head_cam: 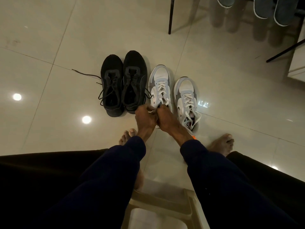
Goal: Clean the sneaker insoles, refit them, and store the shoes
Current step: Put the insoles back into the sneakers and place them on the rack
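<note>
The white-and-grey sneaker (pixel 159 85) stands with its toe pointing away from the person and its white laces loose. Its mate (pixel 187 100) is just beside it on the right and a black pair (pixel 123 81) on the left — all on glossy pale floor tiles (pixel 49 47). The left hand (pixel 145 117) and right hand (pixel 165 119) meet at its opening, fingers curled, gripping by the tongue.

Glossy cream floor tiles (pixel 49 47) with thin grout lines spread around the left hand (pixel 145 118) and right hand (pixel 166 119). Two round light reflections (pixel 17 97) shine well left of the left hand. Thin black furniture legs (pixel 170 15) (their tops cut off) stand far beyond the right hand. A pale plastic stool (pixel 161 204) sits nearer than both.
</note>
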